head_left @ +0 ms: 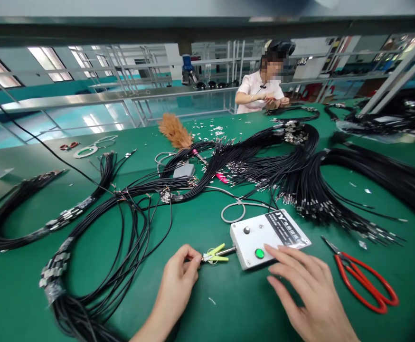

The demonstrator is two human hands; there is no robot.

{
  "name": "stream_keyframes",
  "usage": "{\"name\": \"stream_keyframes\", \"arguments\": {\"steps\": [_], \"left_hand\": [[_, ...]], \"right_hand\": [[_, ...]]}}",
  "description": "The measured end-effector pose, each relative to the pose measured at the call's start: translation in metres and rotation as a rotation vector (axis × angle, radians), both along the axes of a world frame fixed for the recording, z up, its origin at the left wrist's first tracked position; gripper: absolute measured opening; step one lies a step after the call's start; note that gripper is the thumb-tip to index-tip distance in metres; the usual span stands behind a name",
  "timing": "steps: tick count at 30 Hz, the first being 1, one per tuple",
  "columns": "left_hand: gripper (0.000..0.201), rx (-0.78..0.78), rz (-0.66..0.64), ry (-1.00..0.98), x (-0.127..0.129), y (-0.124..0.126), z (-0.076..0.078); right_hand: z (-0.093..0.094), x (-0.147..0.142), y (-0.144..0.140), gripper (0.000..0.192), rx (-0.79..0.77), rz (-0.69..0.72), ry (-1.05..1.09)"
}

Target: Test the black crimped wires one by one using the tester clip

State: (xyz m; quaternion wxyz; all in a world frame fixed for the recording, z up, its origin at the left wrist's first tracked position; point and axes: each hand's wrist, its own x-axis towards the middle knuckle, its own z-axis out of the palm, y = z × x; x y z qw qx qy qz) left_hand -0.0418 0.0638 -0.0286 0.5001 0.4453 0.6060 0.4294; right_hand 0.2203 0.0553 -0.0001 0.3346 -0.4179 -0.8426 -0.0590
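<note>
The yellow clip (220,258) lies between two and three o'clock from my left hand (181,270), the nearer, fingertips pinched at its nose, on what I cannot tell; my right hand (305,285) spreads open beside the green button (259,253). Its long axis runs nine-to-three, arms toward the white box (264,236).

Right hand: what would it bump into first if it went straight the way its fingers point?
The right hand would probably meet the green button on the white box first; they look very close, though the hand's height above the box is unclear.
</note>
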Motion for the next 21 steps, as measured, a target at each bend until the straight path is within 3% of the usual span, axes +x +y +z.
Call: {"name": "stream_keyframes", "arguments": {"steps": [9,15,18,21], "left_hand": [[0.030,0.012,0.014,0.060,-0.006,-0.002,0.000],[0.036,0.040,0.116,0.100,-0.026,-0.006,0.005],[0.035,0.096,0.197,0.134,-0.049,0.002,0.018],[0.034,0.196,0.404,0.204,-0.096,0.021,0.048]], "right_hand": [[-0.015,-0.008,0.003,0.012,0.101,-0.004,0.022],[-0.021,-0.003,0.003,0.015,0.118,0.007,-0.011],[-0.021,-0.002,-0.003,0.014,0.152,0.056,0.045],[-0.031,0.001,-0.012,0.011,0.134,0.175,0.040]]}}
